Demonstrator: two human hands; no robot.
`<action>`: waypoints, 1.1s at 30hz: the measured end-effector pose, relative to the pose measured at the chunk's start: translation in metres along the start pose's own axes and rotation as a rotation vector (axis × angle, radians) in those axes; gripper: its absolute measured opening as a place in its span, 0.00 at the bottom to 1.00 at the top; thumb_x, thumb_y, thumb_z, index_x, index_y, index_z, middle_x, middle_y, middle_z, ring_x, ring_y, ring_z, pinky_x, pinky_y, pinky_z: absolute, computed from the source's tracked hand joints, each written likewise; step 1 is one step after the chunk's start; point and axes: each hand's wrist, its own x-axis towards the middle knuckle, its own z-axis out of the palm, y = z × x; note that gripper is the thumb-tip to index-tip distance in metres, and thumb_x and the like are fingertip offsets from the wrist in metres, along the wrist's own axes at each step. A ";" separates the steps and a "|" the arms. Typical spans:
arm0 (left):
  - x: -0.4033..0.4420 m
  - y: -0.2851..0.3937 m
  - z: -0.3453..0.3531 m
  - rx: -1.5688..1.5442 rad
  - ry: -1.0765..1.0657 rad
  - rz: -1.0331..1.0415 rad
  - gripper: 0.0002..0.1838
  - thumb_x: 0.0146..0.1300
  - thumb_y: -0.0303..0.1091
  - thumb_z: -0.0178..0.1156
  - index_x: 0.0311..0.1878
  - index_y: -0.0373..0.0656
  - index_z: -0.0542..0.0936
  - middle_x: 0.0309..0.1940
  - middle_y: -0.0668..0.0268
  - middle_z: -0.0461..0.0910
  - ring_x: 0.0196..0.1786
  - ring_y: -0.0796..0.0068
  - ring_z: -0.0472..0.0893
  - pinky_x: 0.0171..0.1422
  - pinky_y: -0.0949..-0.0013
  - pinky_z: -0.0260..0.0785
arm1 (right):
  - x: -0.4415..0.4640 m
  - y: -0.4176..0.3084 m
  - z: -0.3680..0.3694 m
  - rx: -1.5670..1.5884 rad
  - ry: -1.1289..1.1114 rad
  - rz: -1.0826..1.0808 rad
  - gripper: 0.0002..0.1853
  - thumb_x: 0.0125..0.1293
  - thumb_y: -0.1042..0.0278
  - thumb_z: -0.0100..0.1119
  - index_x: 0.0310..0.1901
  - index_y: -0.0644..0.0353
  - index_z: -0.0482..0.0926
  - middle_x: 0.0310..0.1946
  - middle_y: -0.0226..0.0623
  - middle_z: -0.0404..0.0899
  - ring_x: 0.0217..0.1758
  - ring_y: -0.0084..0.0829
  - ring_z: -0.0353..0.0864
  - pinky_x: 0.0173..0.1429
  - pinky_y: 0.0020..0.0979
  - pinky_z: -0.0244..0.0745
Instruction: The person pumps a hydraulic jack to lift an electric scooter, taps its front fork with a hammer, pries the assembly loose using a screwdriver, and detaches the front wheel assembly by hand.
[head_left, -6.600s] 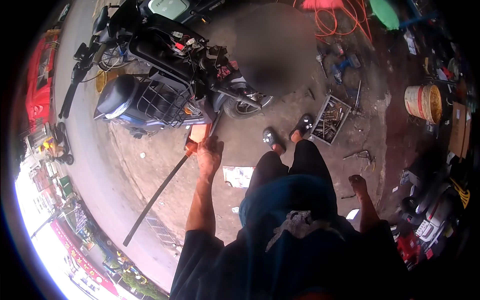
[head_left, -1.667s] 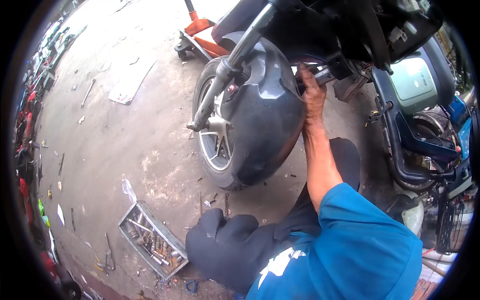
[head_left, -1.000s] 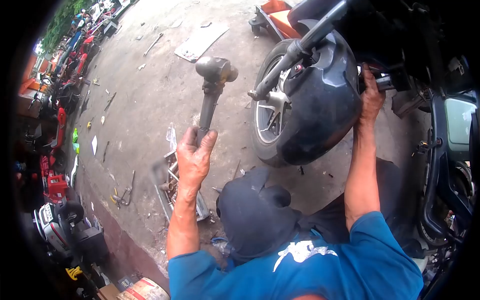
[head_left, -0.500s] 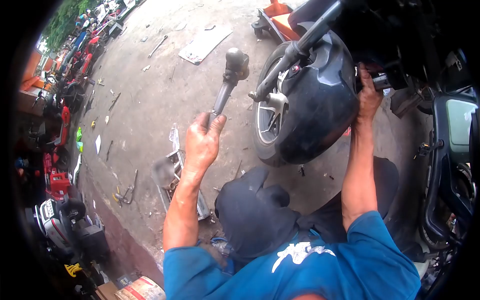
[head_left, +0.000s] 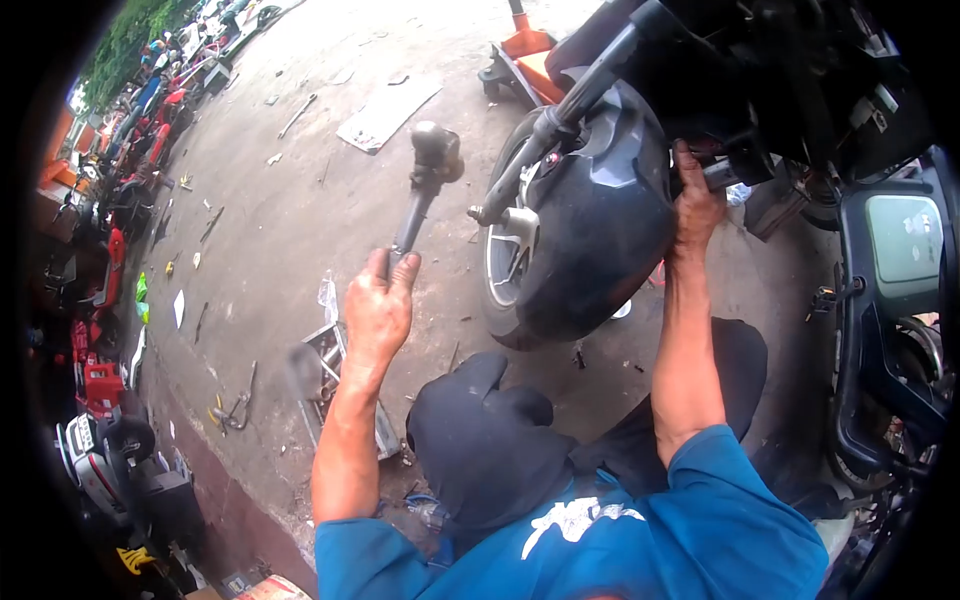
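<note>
My left hand [head_left: 378, 318] is wrapped round the grey handle of a hammer [head_left: 437, 155], whose rounded, worn head points up and away from me. Right of the hammer, apart from it, is the motorcycle's front wheel [head_left: 503, 262] under a black front fender [head_left: 605, 235]. A grey fork leg [head_left: 560, 115] slopes down to the wheel's hub. My right hand [head_left: 697, 205] is closed on the far right side of the fender, beside a short metal cylinder [head_left: 720, 175]. What its fingers grip is mostly hidden.
A metal tool tray [head_left: 385, 430] lies on the concrete left of my knee. Pliers and other tools [head_left: 235, 410] are further left. A flat white sheet [head_left: 390, 118] and an orange wheeled jack [head_left: 530, 60] are ahead. Another motorcycle frame [head_left: 850, 330] stands close on my right.
The whole view has shifted, so the wheel, hammer and both hands appear further left and slightly lower. Both hands keep their grips, and the hammer stays raised.
</note>
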 end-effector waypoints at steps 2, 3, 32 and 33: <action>-0.004 0.000 0.006 -0.014 0.028 0.007 0.21 0.64 0.48 0.58 0.36 0.35 0.76 0.23 0.47 0.76 0.30 0.50 0.79 0.37 0.53 0.67 | 0.001 0.005 -0.003 0.007 -0.024 0.027 0.12 0.60 0.62 0.68 0.37 0.64 0.82 0.33 0.33 0.82 0.37 0.29 0.77 0.47 0.30 0.69; -0.005 0.000 0.008 -0.019 0.045 0.012 0.20 0.65 0.48 0.58 0.36 0.35 0.76 0.22 0.48 0.76 0.29 0.51 0.78 0.36 0.53 0.66 | 0.001 0.006 -0.004 -0.029 -0.036 -0.015 0.12 0.60 0.62 0.68 0.36 0.64 0.82 0.33 0.33 0.82 0.37 0.29 0.77 0.47 0.30 0.69; 0.006 -0.002 0.022 0.184 0.012 0.057 0.19 0.66 0.48 0.57 0.39 0.38 0.76 0.24 0.47 0.78 0.32 0.38 0.78 0.37 0.46 0.68 | 0.001 -0.001 0.000 0.116 -0.039 0.100 0.11 0.58 0.64 0.69 0.31 0.62 0.81 0.28 0.30 0.80 0.35 0.25 0.75 0.45 0.28 0.67; 0.003 0.010 0.020 0.102 0.038 0.051 0.19 0.66 0.48 0.56 0.39 0.38 0.76 0.24 0.47 0.78 0.32 0.38 0.78 0.37 0.46 0.68 | 0.002 -0.002 0.000 0.111 -0.038 0.093 0.10 0.58 0.64 0.69 0.31 0.62 0.80 0.28 0.30 0.80 0.35 0.25 0.75 0.45 0.28 0.67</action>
